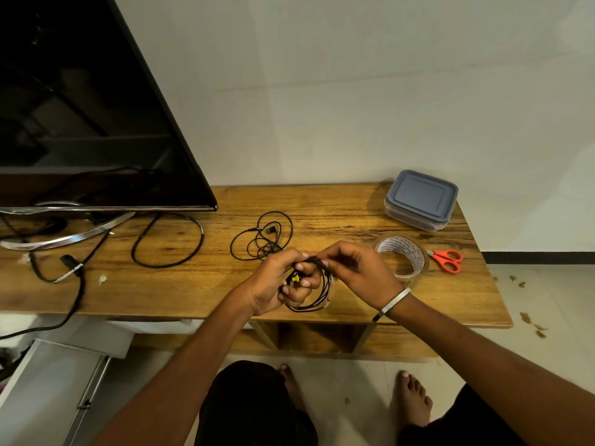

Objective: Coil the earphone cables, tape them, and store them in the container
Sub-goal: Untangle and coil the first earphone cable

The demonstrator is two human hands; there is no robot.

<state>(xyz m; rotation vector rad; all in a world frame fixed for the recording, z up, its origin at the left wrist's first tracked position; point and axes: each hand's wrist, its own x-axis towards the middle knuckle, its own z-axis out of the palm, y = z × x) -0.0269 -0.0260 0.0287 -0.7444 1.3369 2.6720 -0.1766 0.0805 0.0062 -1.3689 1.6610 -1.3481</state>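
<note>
Currently we hold a coiled earphone cable (317,294) over the front edge of the surface (354,204). Our left hand (277,284) grips the coil, fingers curled round it; our right hand (354,272) pinches its top strands. A second earphone cable (262,236) lies loose mid-surface. A tape roll (404,257) sits just beside the right hand, scissors (447,259) near the right edge, and the lidded container (420,199) at the back right corner.

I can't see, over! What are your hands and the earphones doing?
Both hands, left and right, gripping coiled cable. Second earphones loose on table. Container lidded. Nothing in the way.
</note>
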